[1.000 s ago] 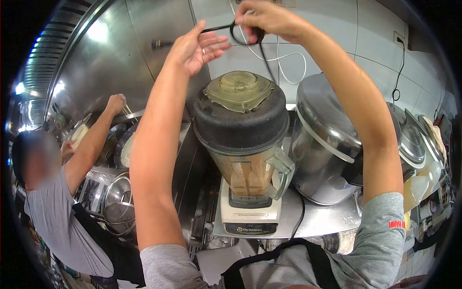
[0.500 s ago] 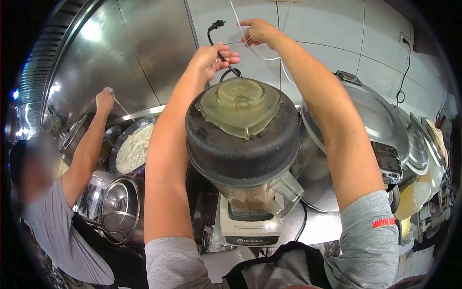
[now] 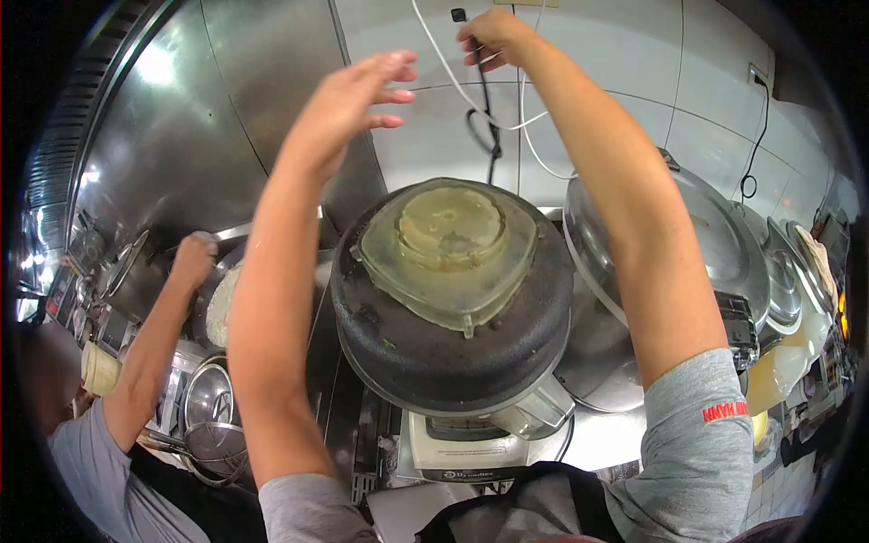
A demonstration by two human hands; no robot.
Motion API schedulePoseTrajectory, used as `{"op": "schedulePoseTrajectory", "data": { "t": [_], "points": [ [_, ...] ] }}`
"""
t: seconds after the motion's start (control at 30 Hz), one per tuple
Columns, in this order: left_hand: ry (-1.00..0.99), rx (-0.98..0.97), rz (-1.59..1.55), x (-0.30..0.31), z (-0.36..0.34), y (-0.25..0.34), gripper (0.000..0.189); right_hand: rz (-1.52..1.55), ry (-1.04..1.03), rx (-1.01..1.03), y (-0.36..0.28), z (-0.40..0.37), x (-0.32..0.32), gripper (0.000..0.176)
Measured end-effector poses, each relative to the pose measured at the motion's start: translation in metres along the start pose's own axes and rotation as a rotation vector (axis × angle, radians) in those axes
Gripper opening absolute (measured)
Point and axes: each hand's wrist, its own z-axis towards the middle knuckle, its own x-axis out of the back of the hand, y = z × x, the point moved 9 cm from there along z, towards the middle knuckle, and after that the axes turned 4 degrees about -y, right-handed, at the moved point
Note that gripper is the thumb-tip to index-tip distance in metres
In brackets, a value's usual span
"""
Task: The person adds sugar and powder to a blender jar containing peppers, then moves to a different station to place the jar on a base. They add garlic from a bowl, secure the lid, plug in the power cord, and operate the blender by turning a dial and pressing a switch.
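In the middle stands a blender (image 3: 453, 308) with a black cover, a cloudy greenish lid piece on top and a clear handle. Up at the tiled wall, my right hand (image 3: 493, 38) grips a black power cord (image 3: 494, 136), whose looped part hangs down behind the blender. White cables pass close by that hand. My left hand (image 3: 358, 95) is raised to the left of the cord, fingers apart, holding nothing.
A co-worker's arm (image 3: 149, 362) reaches over a pan of pale food (image 3: 219, 308) at the left. Large lidded metal pots (image 3: 697, 226) stand at the right. A strainer (image 3: 215, 443) lies at lower left. A wall outlet (image 3: 759, 78) is at upper right.
The black cord has passed from my left hand to my right hand. My left hand has moved left and opened. The blender appears larger and lower in view.
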Motion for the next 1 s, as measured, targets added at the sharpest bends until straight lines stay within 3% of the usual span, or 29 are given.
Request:
{"op": "schedulePoseTrajectory", "data": {
  "t": [0.1, 0.13, 0.17, 0.2, 0.23, 0.3, 0.33, 0.4, 0.43, 0.73, 0.87, 0.93, 0.97, 1.0],
  "points": [
    [-0.014, -0.284, -0.023, -0.001, -0.068, 0.067, 0.048, 0.139, 0.175, 0.042, 0.006, 0.024, 0.044, 0.019],
    [-0.084, -0.416, 0.123, -0.009, -0.089, 0.083, 0.049, 0.137, 0.178, 0.048, 0.018, 0.050, 0.059, 0.019],
    [-0.155, -0.548, 0.270, -0.020, -0.112, 0.097, 0.053, -0.093, 0.335, 0.320, 0.011, 0.077, 0.086, 0.020],
    [-0.139, -0.429, 0.241, -0.028, -0.127, 0.098, 0.060, -0.328, 0.487, 0.590, -0.005, 0.081, 0.097, 0.020],
    [-0.143, -0.506, 0.307, -0.033, -0.133, 0.100, 0.061, -0.331, 0.487, 0.594, -0.008, 0.080, 0.100, 0.020],
    [-0.135, -0.663, 0.434, -0.044, -0.147, 0.104, 0.065, -0.403, 0.563, 0.283, -0.009, 0.078, 0.113, 0.021],
    [-0.121, -0.665, 0.447, -0.045, -0.148, 0.101, 0.065, -0.408, 0.560, 0.289, -0.020, 0.067, 0.112, 0.021],
    [-0.085, -0.686, 0.462, -0.046, -0.150, 0.097, 0.064, -0.229, 0.636, 0.108, -0.024, 0.033, 0.112, 0.022],
    [-0.070, -0.696, 0.465, -0.047, -0.151, 0.097, 0.064, -0.274, 0.600, 0.057, -0.011, 0.067, 0.125, 0.021],
    [-0.039, -0.758, 0.388, -0.048, -0.153, 0.088, 0.059, 0.214, 0.365, 0.249, 0.013, 0.108, 0.130, 0.022],
    [-0.014, -0.792, 0.330, -0.045, -0.156, 0.086, 0.058, 0.191, 0.337, 0.233, 0.023, 0.122, 0.130, 0.023],
    [-0.044, -0.735, 0.342, -0.046, -0.156, 0.086, 0.055, -0.052, 0.552, 0.150, 0.023, 0.109, 0.139, 0.028],
    [-0.060, -0.711, 0.350, -0.047, -0.156, 0.086, 0.054, -0.054, 0.555, 0.149, 0.020, 0.099, 0.134, 0.028],
    [-0.074, -0.688, 0.360, -0.047, -0.156, 0.086, 0.053, -0.259, 0.640, 0.226, 0.005, 0.085, 0.130, 0.031]
  ]
}}
